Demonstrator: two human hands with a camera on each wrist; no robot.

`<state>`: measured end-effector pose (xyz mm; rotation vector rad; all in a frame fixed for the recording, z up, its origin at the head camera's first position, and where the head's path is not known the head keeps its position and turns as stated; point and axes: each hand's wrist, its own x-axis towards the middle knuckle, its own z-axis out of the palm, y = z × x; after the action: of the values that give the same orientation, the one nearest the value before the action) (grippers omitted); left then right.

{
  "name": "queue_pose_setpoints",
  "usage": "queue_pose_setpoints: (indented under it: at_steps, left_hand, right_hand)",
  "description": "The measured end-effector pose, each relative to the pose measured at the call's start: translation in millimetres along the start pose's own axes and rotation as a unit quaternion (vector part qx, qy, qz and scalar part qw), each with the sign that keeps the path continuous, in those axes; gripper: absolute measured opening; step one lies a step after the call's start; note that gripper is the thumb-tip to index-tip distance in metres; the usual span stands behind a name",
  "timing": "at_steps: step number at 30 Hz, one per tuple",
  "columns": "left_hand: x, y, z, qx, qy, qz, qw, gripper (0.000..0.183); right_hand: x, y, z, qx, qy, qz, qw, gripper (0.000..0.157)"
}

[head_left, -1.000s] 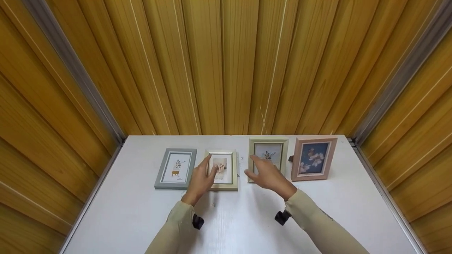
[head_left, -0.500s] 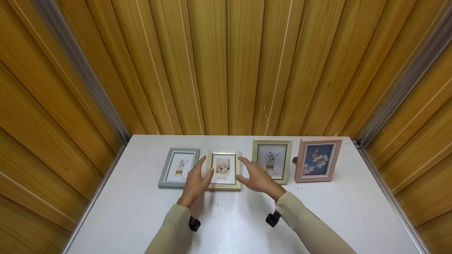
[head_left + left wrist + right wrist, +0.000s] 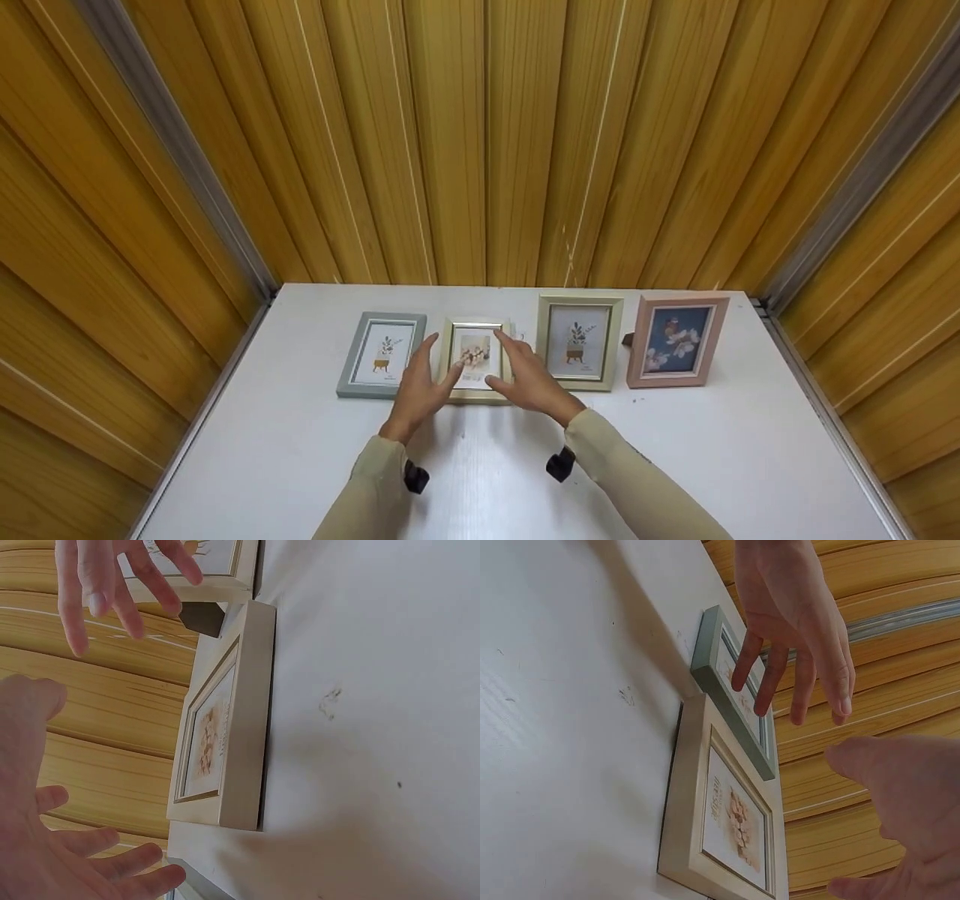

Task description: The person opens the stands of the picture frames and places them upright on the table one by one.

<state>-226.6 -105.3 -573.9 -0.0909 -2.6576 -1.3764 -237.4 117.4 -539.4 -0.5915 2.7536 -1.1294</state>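
A small cream photo frame [image 3: 478, 390] with a flower picture lies flat on the white table, face up. Above its left side hovers my left hand [image 3: 420, 386], fingers spread and holding nothing. My right hand [image 3: 529, 379] is over its right side, fingers likewise extended. Both wrist views show the cream frame [image 3: 247, 712] below the hands, apart from them. A grey-green photo frame [image 3: 350, 375] with a plant picture lies flat to the left, partly covered by my left hand. To the right, a pale gold photo frame [image 3: 613, 337] stands upright on its dark back support [image 3: 202, 619].
A pink photo frame [image 3: 716, 337] with a blossom picture stands at the far right, angled. The white table [image 3: 262, 450] meets a yellow wood-plank wall [image 3: 517, 150] at its back edge. Metal rails [image 3: 199, 180] run up the corners. Camera mounts [image 3: 560, 465] hang at both wrists.
My right hand has moved left, from in front of the pale gold frame to over the small cream one. My left hand has stayed near its place. The frames stand as before.
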Motion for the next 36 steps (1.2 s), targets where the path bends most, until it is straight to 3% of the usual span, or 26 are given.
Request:
queue_pose_setpoints:
  at_steps: [12,23,31,36]
  left_hand:
    - [12.6,-6.1,10.5,-0.004,0.002,0.002,1.0000,0.075]
    - [28.8,-11.3,14.8,-0.005,-0.010,-0.047,0.9988,0.070]
    - [36.8,-9.3,13.5,-0.003,-0.041,-0.119,0.9921,0.073]
    - [41.5,-5.9,14.9,0.011,-0.047,-0.140,0.9890,0.072]
  right_hand:
    - [22.1,4.9,14.5,-0.029,0.014,0.025,0.999,0.079]
    - [41.8,5.7,22.4,-0.049,0.022,0.080,0.995,0.076]
    - [50.0,4.5,27.3,-0.053,0.015,0.131,0.990,0.075]
    - [52.1,5.5,27.9,-0.061,0.017,0.154,0.986,0.076]
